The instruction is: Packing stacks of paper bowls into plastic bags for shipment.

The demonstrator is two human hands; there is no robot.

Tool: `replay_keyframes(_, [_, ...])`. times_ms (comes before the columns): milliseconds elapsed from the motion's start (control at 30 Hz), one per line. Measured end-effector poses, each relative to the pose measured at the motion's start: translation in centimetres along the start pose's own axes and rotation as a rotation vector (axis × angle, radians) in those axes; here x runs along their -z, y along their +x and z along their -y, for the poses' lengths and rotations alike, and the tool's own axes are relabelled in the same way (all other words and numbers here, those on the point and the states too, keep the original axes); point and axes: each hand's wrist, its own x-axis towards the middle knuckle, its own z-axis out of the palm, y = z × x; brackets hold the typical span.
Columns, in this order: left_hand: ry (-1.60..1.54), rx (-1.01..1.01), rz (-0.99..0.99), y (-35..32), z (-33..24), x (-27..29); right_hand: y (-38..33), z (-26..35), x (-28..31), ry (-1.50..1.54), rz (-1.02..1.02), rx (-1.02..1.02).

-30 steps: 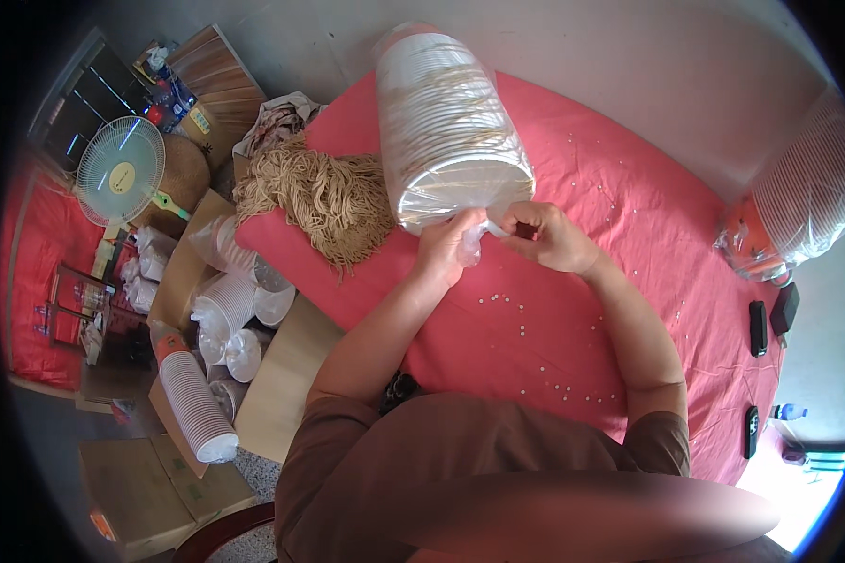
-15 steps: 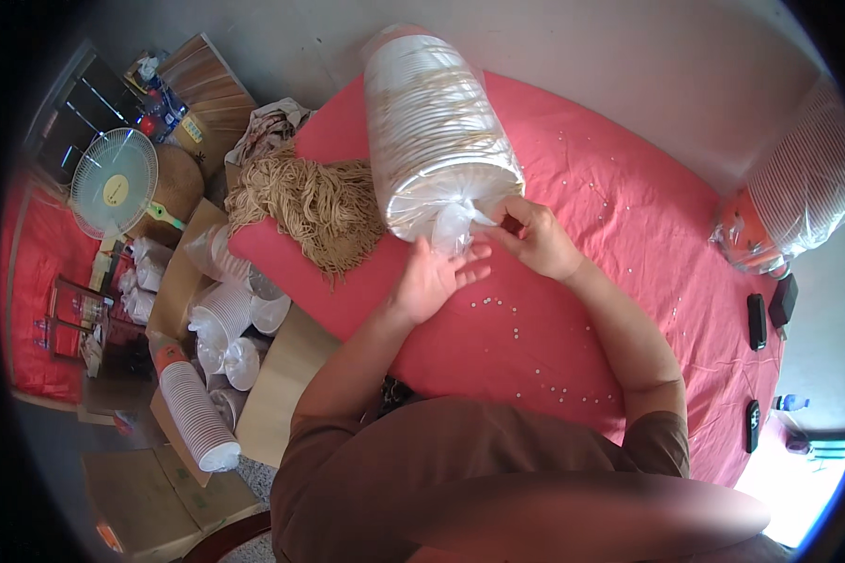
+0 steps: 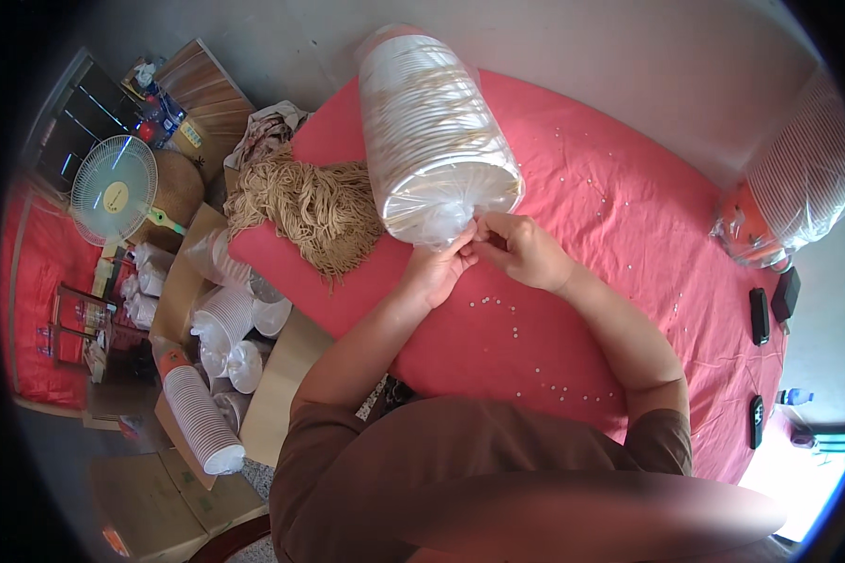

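Note:
A long stack of white paper buckets (image 3: 432,117) with cord strands showing along its side lies wrapped in a clear plastic bag (image 3: 438,223). Its wide end faces me, with the bag gathered there. My left hand (image 3: 438,272) is closed on the gathered plastic from below. Beside it, the fingers of my right hand (image 3: 528,251) pinch at the same gathered end, fingertips close to the left ones. A heap of tan cords (image 3: 314,211) lies just left of the stack.
The red cloth (image 3: 554,319) is strewn with small white bits. Another wrapped stack of cups (image 3: 803,178) stands at the right, near black objects (image 3: 759,316). On the left, an open cardboard box (image 3: 282,385) holds bagged cup stacks (image 3: 202,418). A fan (image 3: 115,190) stands beyond.
My left hand has gone from open fingers to gripping the bag's gathered end. The right hand has shifted slightly left, so both hands meet at the gather.

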Motion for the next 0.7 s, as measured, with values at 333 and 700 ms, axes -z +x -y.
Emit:
replay_keyframes(333, [-0.011, -0.138, 0.079, 1.8, 0.5, 1.4, -0.2, -0.2, -0.2, -0.225, 0.047, 0.207])
replay_keyframes(700, [0.065, -0.171, -0.011, 1.3, 0.5, 0.6, -0.2, -0.5, 0.2, -0.219, 0.082, 0.103])
